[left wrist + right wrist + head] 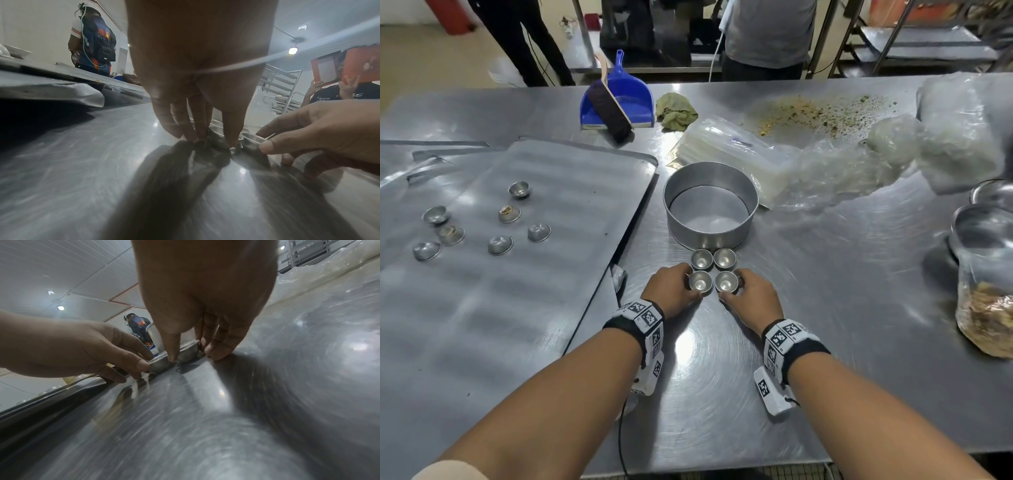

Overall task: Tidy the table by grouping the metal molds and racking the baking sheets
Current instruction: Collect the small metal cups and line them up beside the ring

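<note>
Several small metal cup molds stand in a square on the steel table, just in front of a round cake tin (710,202). My left hand (671,287) pinches the near-left mold (700,281) between thumb and fingers; the left wrist view shows that mold (218,138) on the table. My right hand (751,294) pinches the near-right mold (726,281), whose side (188,352) shows between thumb and fingers. The two far molds (702,258) (724,257) stand free. Several more small molds (500,245) lie scattered on a large baking sheet (571,192) at the left.
A blue dustpan (625,96) with a brush, a green rag (675,111) and crumbs (818,114) lie at the back. Plastic bags (743,154) spread behind the tin to the right. Metal bowls (983,229) and a bag of scraps (988,318) sit at the right edge. People stand beyond the table.
</note>
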`<state>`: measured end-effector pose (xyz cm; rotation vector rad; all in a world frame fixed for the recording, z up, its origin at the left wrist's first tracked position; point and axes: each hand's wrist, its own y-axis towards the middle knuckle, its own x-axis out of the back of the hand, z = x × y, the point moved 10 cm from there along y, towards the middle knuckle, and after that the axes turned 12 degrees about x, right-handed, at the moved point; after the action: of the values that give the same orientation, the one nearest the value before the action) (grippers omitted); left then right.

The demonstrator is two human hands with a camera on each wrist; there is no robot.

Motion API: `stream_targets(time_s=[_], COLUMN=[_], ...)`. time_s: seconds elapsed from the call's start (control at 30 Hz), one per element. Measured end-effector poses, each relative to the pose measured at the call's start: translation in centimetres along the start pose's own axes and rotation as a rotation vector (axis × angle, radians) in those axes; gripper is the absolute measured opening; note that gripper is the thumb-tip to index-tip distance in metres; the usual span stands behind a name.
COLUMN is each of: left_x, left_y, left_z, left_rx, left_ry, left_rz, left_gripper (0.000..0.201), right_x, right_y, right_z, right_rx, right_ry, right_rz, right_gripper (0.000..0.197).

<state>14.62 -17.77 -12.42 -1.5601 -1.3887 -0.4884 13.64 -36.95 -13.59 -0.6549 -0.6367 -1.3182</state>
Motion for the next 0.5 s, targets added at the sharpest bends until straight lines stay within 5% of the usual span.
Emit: stream_targets(time_s=[0.5], left_x=[0.13], left_y=[0.26], left_z=[-0.23], left_rx=[-0.015], left_ry=[-0.058], left_rz=[0.007], left_gripper=[0.039], right_x=[-0.07], right_y=[0.50], right_z=[-0.32], right_rx=[0.032], right_ry=[0.002], right_rz=[-0.011], right_gripper=[0.043])
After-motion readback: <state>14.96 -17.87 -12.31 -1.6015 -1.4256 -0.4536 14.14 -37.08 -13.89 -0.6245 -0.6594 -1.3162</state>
